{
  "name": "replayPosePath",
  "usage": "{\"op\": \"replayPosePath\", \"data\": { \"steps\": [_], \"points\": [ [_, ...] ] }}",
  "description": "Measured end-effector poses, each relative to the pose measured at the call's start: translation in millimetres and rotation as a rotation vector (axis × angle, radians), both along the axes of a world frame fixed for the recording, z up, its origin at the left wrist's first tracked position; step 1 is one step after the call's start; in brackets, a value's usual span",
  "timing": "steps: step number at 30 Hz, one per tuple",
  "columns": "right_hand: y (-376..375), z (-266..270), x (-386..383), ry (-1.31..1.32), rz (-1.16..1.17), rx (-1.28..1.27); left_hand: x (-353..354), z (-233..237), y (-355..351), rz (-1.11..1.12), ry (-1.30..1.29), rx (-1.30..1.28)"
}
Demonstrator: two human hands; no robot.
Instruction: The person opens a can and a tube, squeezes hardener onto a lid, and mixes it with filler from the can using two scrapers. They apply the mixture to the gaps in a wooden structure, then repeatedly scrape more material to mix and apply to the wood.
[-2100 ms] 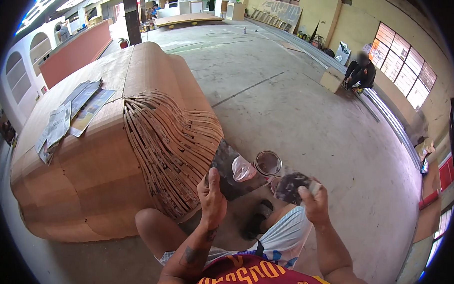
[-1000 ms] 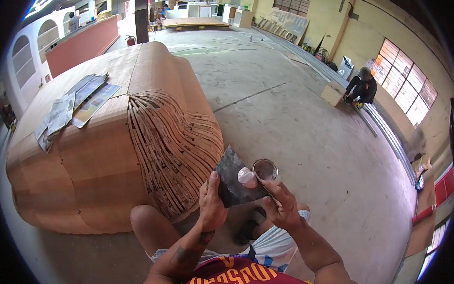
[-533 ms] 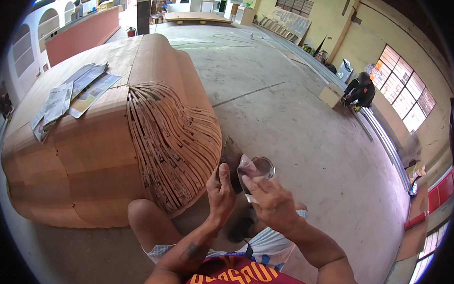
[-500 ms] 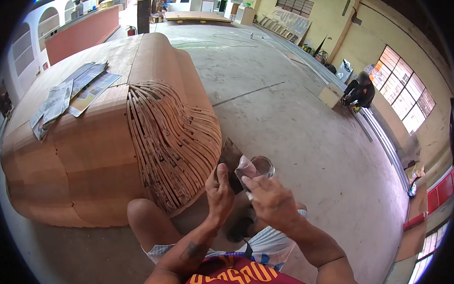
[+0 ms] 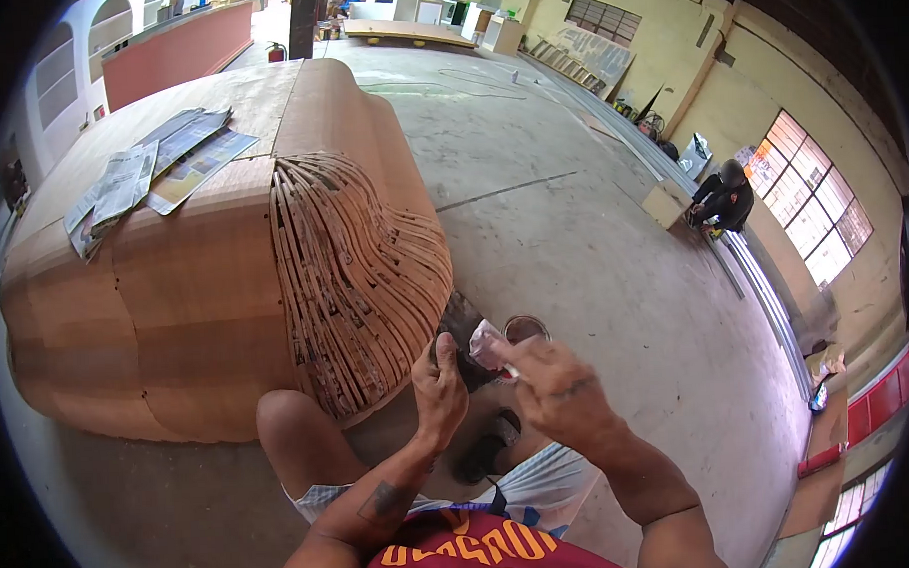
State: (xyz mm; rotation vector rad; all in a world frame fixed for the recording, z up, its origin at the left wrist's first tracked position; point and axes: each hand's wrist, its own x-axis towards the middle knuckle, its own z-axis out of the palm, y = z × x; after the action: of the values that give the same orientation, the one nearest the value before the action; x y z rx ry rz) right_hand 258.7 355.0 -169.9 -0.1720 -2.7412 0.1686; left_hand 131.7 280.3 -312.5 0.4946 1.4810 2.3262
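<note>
My left hand [image 5: 440, 393] grips a dark flat board [image 5: 462, 318] by its near edge, thumb up. My right hand [image 5: 558, 386] is closed round a putty knife, whose handle is hidden in the fist. A lump of pale pink putty [image 5: 488, 345] covers the blade, over the right side of the board. Just beyond stands a round open can [image 5: 526, 329], partly hidden by the right hand. At left is a large curved wooden form [image 5: 196, 323], its near corner built of bent thin strips [image 5: 359, 277] with dark gaps between them.
Sheets of newspaper [image 5: 155, 174] lie on top of the wooden form. Across the concrete floor [image 5: 616, 318] a person in dark clothes [image 5: 724, 196] crouches beside a box [image 5: 665, 205]. Long metal lengths [image 5: 770, 298] run along the right wall. A low wooden platform [image 5: 406, 32] stands at the back.
My right hand has turned over and shifted slightly, and the pink putty now sits lower over the board. My left hand keeps its hold. The view has shifted slightly.
</note>
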Motion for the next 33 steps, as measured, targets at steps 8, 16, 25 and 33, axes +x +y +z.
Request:
{"op": "replayPosePath", "data": {
  "steps": [8, 16, 25, 33],
  "points": [
    [6.6, 2.8, -4.8, -0.052, 0.010, 0.051, -1.1, -3.4, -7.0, -0.020, -0.040, -0.041],
    [9.2, 6.3, -12.4, -0.078, 0.037, 0.032, 3.6, 0.2, -6.2, -0.028, -0.077, 0.038],
    [15.0, 7.5, -18.3, -0.106, 0.037, -0.033, -0.3, 3.0, -10.7, -0.062, -0.054, 0.008],
    [34.7, 24.8, -2.4, 0.135, 0.041, -0.480, -12.5, 17.1, -24.5, -0.315, -0.500, 0.369]
  ]
}}
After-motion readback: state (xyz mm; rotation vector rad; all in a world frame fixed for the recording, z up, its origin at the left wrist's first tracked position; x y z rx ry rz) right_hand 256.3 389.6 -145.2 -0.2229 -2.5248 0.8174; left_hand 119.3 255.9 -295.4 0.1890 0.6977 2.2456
